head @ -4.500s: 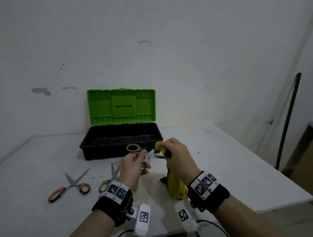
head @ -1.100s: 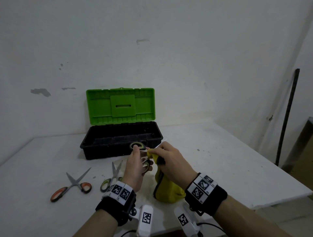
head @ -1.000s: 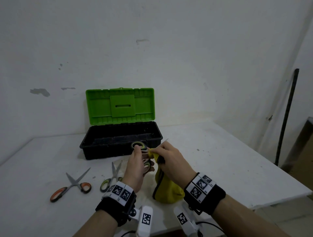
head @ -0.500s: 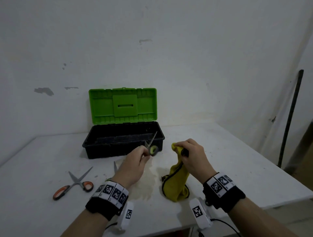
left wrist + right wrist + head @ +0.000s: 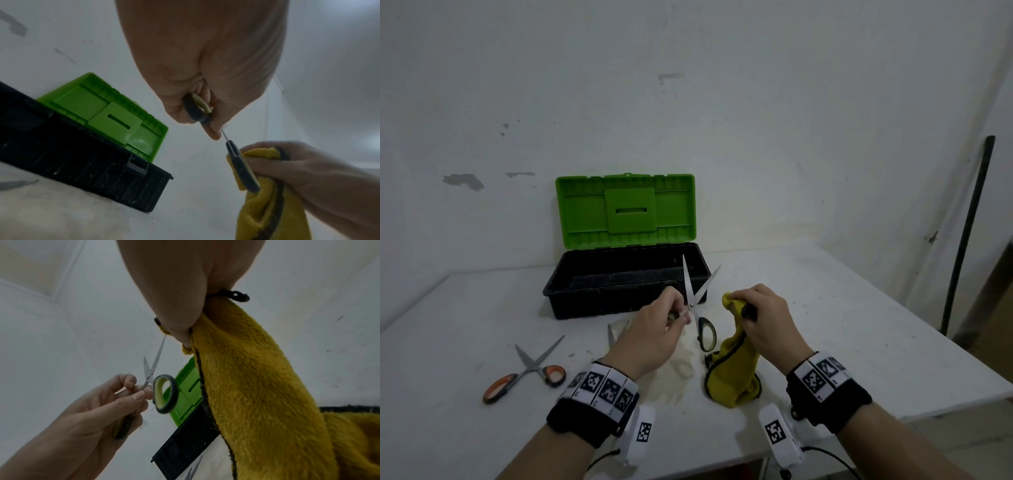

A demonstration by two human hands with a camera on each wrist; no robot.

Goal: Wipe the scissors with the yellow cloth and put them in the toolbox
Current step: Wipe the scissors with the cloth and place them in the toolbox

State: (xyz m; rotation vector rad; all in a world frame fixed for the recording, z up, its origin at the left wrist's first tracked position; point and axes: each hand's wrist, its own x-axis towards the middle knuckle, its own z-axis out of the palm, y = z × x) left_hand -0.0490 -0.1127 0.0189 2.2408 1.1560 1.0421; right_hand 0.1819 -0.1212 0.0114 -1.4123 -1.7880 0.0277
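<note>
Scissors (image 5: pixel 697 303), dark-and-green handles: held in the air just in front of the toolbox (image 5: pixel 571 294), long axis near upright, blades splayed in a V with tips pointing up and away toward the box, one handle loop hanging free below. Blades plain bright metal; loop black outside, pale green inside.

Left hand (image 5: pixel 654 334): fingers and thumb curled about the other handle, pinching near the pivot.

Right hand (image 5: pixel 760 318): clenched on the bunched top of the yellow cloth (image 5: pixel 732 373), just right of the scissors; the cloth has a dark edge trim, and its lower end sits on the table (image 5: pixel 859 325).

Toolbox: black tray, green lid (image 5: pixel 625 210) standing open against the wall.

Also on the table: orange-handled scissors (image 5: pixel 524 371), blades apart; a blade pair (image 5: pixel 611 334) showing past the left hand (handles hidden there).

View notes: the right wrist view alone shows the free loop's green lining; the left wrist view shows that loop edge-on against the cloth, contact uncertain.
</note>
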